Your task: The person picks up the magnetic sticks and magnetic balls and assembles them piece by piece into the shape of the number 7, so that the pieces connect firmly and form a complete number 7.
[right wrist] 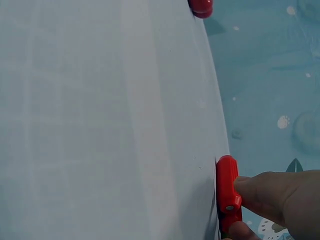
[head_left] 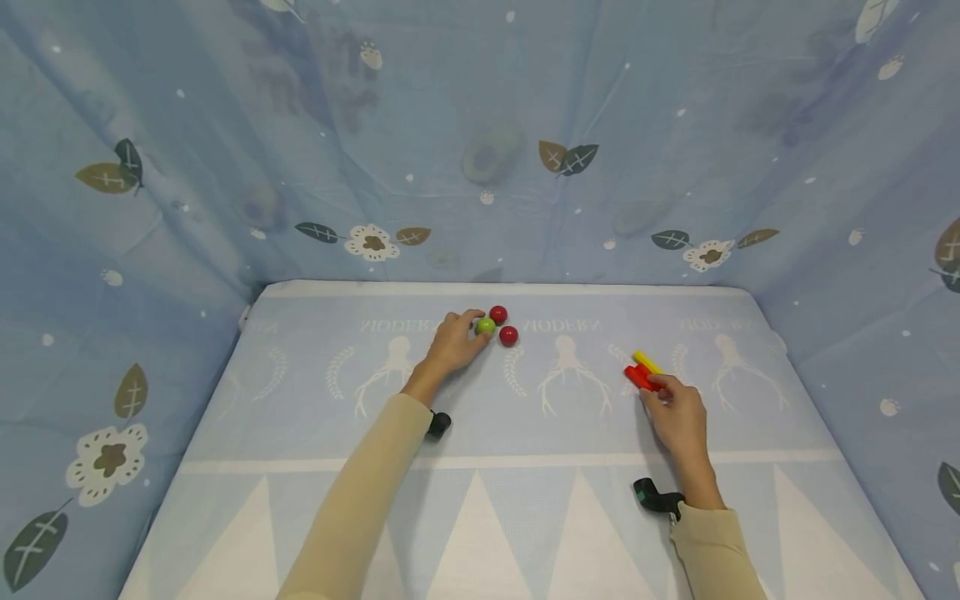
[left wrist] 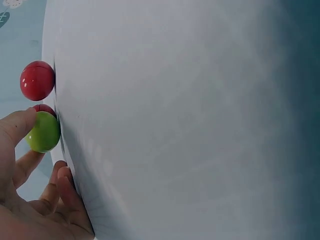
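In the head view my left hand (head_left: 456, 342) pinches a small shiny green ball (head_left: 486, 326) between thumb and fingers. Two dark red balls lie right beside it: one behind (head_left: 498, 314), the other to the right (head_left: 508, 336). The left wrist view shows the green ball (left wrist: 44, 132) partly hiding one red ball, with the other red ball (left wrist: 37, 81) apart from it. My right hand (head_left: 678, 414) holds a short red stick (head_left: 637, 378) by its near end. Another red stick and a yellow stick (head_left: 647, 362) lie alongside; their exact kind is unclear.
A pale blue and white patterned cloth (head_left: 480, 433) covers the table. Blue printed curtains (head_left: 465, 150) hang behind it and on both sides. Black wrist-worn cameras (head_left: 656, 497) sit near both sleeves.
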Tool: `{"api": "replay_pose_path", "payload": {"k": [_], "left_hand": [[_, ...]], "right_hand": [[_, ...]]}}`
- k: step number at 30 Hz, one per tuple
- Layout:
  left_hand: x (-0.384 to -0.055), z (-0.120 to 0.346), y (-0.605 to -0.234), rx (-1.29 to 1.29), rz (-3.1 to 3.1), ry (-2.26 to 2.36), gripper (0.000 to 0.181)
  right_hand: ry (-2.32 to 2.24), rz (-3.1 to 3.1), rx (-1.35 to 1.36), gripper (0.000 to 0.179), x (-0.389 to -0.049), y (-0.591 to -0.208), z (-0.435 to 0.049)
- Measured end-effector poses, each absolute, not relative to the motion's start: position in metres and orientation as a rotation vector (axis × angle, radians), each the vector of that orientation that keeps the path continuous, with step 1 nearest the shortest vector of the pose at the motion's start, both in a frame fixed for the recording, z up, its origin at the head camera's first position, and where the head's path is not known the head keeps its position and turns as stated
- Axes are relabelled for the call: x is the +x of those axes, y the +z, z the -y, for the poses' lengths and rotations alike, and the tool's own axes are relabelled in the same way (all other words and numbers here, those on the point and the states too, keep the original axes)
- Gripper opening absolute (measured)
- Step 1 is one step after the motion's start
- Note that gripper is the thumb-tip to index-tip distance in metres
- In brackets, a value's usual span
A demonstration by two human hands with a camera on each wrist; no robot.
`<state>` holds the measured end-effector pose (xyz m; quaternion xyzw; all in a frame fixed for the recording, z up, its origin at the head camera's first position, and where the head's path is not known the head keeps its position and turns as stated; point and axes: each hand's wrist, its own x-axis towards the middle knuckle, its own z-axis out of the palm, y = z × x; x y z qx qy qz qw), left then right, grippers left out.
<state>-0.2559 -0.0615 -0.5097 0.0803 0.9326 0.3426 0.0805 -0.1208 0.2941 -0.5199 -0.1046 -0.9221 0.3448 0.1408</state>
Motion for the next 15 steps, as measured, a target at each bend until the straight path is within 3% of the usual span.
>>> {"api": "replay_pose_path", "payload": {"k": [15], "left_hand": [[-0.2569, 0.0605, -0.5118, 0.221, -2.806, 0.977, 0.047]], "right_hand": [[0.954, 2.681, -0.284, 0.023, -0.1196, -0.5174, -0.2906]]}}
